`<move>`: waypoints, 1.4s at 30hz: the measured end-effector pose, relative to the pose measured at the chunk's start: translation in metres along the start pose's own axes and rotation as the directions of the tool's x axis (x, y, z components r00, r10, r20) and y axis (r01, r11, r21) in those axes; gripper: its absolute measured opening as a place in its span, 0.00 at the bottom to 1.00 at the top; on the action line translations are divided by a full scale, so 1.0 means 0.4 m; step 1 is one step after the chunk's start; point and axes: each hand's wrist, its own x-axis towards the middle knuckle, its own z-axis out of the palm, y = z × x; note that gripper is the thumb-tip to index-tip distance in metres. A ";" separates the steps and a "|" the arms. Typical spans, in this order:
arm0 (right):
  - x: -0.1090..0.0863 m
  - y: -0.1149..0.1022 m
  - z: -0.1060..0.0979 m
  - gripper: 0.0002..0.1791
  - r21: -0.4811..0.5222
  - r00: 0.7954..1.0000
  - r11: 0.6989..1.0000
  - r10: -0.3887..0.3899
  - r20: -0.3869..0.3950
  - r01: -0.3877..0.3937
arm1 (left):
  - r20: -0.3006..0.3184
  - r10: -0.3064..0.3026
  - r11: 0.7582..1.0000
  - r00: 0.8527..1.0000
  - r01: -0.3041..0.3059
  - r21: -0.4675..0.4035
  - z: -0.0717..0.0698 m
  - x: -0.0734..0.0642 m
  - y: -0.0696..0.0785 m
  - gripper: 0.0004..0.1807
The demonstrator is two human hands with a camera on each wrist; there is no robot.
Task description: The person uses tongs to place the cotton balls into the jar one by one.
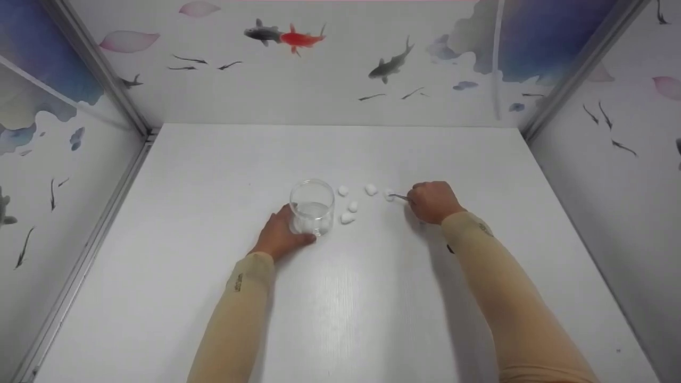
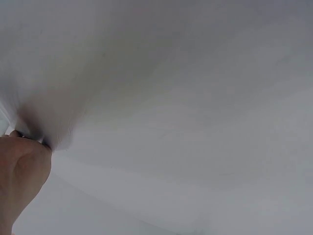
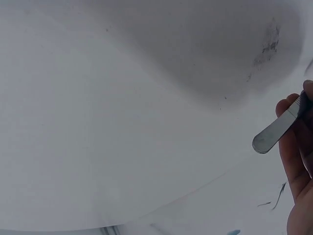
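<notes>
My left hand [image 1: 280,234] grips a clear glass jar [image 1: 312,197] low on its side, thumb in front; white lumps show in the bottom. In the left wrist view only part of the left hand [image 2: 22,171] appears at the edge. My right hand [image 1: 433,201] holds metal tweezers [image 1: 400,197], whose tips touch a white cotton ball [image 1: 389,194]. In the right wrist view the rounded, ridged end of the tweezers [image 3: 274,133] sticks out of the right hand [image 3: 298,166]. Whether the tips pinch the ball is too small to tell.
Between the jar and the right hand lie several more cotton balls [image 1: 348,217] on the white table [image 1: 340,308]. Panels painted with fish [image 1: 300,39] stand along the back and both sides.
</notes>
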 end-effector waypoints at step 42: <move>0.063 -0.221 -0.202 0.05 -0.025 0.903 0.946 -0.317 -0.289 0.323 | 0.037 -0.018 1.000 0.999 0.018 0.003 0.004 0.000 -0.004 0.60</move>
